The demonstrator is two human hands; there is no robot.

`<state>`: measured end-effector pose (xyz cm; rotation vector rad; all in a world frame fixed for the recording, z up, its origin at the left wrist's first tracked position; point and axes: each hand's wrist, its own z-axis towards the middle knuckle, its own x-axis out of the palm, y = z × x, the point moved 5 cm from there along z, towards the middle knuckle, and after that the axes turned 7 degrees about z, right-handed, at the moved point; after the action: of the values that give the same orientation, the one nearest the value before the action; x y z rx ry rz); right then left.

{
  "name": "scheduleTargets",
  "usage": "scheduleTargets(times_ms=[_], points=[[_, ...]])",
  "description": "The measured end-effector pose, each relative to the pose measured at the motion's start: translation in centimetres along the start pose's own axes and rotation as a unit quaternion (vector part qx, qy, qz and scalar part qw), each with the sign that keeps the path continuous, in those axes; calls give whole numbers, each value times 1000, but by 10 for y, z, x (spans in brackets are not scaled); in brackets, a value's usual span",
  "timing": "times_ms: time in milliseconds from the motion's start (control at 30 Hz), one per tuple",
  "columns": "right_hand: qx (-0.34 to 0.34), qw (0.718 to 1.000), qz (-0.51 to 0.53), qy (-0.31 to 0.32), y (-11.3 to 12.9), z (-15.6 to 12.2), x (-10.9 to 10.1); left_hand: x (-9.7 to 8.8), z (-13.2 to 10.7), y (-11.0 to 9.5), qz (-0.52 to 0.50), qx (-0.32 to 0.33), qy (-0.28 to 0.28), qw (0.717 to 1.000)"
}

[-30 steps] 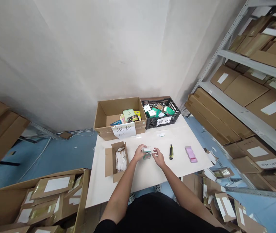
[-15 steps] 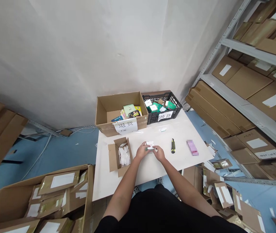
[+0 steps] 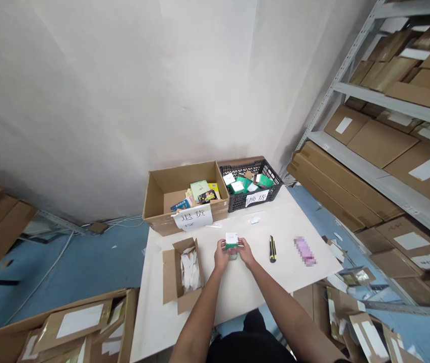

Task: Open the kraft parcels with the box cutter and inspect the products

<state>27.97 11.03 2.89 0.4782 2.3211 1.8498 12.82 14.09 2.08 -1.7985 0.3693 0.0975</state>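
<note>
Between my two hands is a small green box with a white top (image 3: 232, 239), held above the white table (image 3: 245, 297). My left hand (image 3: 221, 255) is closed on its left side, and my right hand (image 3: 245, 251) grips its right side. Something greenish shows just below the box, partly hidden by my fingers. To the left stands an opened small carton (image 3: 180, 298) with crumpled white paper (image 3: 190, 269) inside. A black and yellow utility knife (image 3: 272, 249) lies to the right of my right hand.
Behind my hands stand a big cardboard box (image 3: 154, 212) with booklets and a black plastic crate (image 3: 237, 203) with green and white boxes. A blurred pink item (image 3: 305, 251) lies at right. Parcels fill a large carton (image 3: 129, 312) at lower left; shelves (image 3: 369, 169) rise on the right.
My view has tilted upward, so the table things sit lower in the picture. The box's white top and green side now face me more plainly, with both hands still around it.
</note>
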Motion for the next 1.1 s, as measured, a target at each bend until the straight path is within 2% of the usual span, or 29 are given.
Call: scheduleTargets(times_ms=[67,133,367,533,600,667,767,867,967,1100], points=[[-26,999,14,16,22,19,-2,-1,13,-22,19,30,-26,999],[-64,997,15,29,53,40,-7,-2,27,-56,25,72,-45,996],[-196,980,7,34,185,125,-35,11,84,-204,37,196,-101,975],[-268,963,7,33,272,202,-52,30,142,-308,39,267,-118,956],[-277,961,-1,22,304,234,-60,31,168,-342,48,282,-128,950],[-266,964,-8,-13,328,259,-70,23,186,-366,49,283,-175,942],[-268,962,1,-62,345,270,-86,2,191,-378,46,277,-233,931],[-283,957,7,-58,333,250,-89,-14,171,-368,59,283,-236,928],[-274,961,-3,-26,303,217,-73,-25,144,-349,73,289,-221,929],[-260,965,-38,25,267,168,-34,-42,112,-317,83,283,-179,938]])
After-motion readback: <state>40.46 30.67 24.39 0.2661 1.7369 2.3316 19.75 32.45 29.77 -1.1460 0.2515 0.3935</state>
